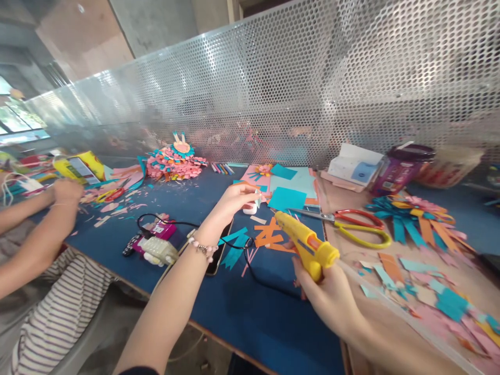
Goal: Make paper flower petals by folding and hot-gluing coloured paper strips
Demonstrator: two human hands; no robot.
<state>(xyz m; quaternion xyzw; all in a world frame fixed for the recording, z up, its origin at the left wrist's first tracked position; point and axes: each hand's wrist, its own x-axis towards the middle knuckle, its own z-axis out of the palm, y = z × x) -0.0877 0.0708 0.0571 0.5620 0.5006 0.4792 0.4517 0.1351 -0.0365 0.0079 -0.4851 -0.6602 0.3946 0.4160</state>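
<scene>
My right hand [332, 297] is wrapped round a yellow glue gun [302, 237], whose nozzle points away towards the coloured paper. My left hand [236, 200] pinches a small pale piece of paper [258, 198] between thumb and fingers, just left of the nozzle and apart from it. Below those fingertips a small white rounded object [250, 209] rests on the blue table. Orange paper strips [269, 235] lie between my two hands. Teal paper sheets [288, 198] and scissors with red and yellow handles [361, 226] are beyond the glue gun.
A black cable [269, 285] loops across the table past a phone [214, 263] and a power strip [160, 250]. Paper scraps [429, 291] cover the right side near a purple cup [404, 169]. A perforated metal screen [234, 94] stands behind. At left is another person's hand [68, 192].
</scene>
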